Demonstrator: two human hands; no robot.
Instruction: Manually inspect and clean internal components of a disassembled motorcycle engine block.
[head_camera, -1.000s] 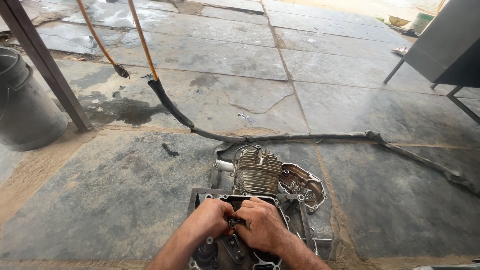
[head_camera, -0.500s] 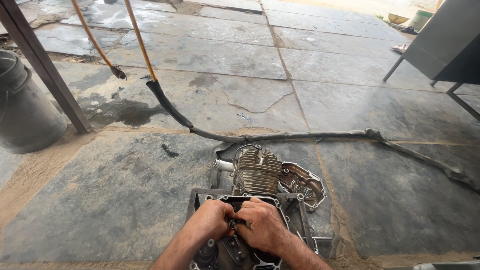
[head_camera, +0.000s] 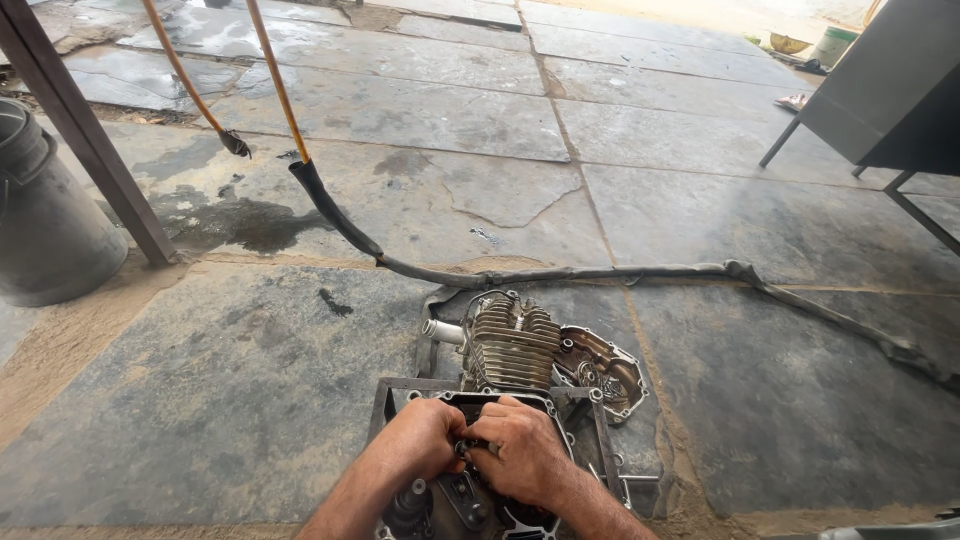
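Note:
A small engine (head_camera: 512, 345) with a finned metal cylinder lies on a stone floor, resting in a dark metal frame (head_camera: 385, 400). Its open crankcase faces up at the bottom of the view. My left hand (head_camera: 420, 440) and my right hand (head_camera: 525, 450) are pressed together over the open case, fingers curled around a small part between them that is mostly hidden. A detached side cover (head_camera: 605, 370) lies just right of the cylinder.
A black hose (head_camera: 600, 272) runs across the floor beyond the engine, joined to orange cables (head_camera: 275, 80). A grey bucket (head_camera: 45, 215) and a slanted dark post (head_camera: 90, 140) stand at left. A dark metal table (head_camera: 880, 90) stands at the far right. A wet patch (head_camera: 245, 220) marks the floor.
Both hands stay clasped over the open case with only slight finger movement. The view has hardly shifted.

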